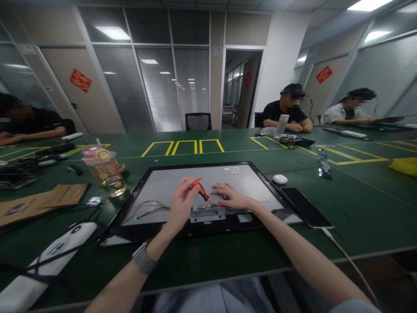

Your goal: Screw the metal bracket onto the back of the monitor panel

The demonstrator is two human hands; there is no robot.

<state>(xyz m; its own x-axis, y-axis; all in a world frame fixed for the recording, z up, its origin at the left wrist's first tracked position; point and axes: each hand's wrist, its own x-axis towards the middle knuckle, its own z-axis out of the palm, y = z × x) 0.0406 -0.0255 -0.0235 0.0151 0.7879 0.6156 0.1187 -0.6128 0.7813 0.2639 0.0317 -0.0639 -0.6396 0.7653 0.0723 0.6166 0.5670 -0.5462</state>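
Note:
A flat display panel (224,174) with a grey metal back and a black frame lies on the green table in front of me. My left hand (183,203) grips the top of an orange and black screwdriver (202,191), which leans with its shaft pointing down and right. The screwdriver's tip is at a small metal bracket (207,214) near the panel's front edge; the exact contact is too small to make out. My right hand (233,197) rests on the panel with its fingers spread, thumb close to the tip. Thin wires (151,208) run left from the bracket.
Left of the panel stand a pink-lidded drink bottle (106,171), a brown paper bag (48,202) and a white power strip (55,256) with cables. On the right lie a phone (306,207) with its cable and a white earbud case (279,179). Other people sit across the table.

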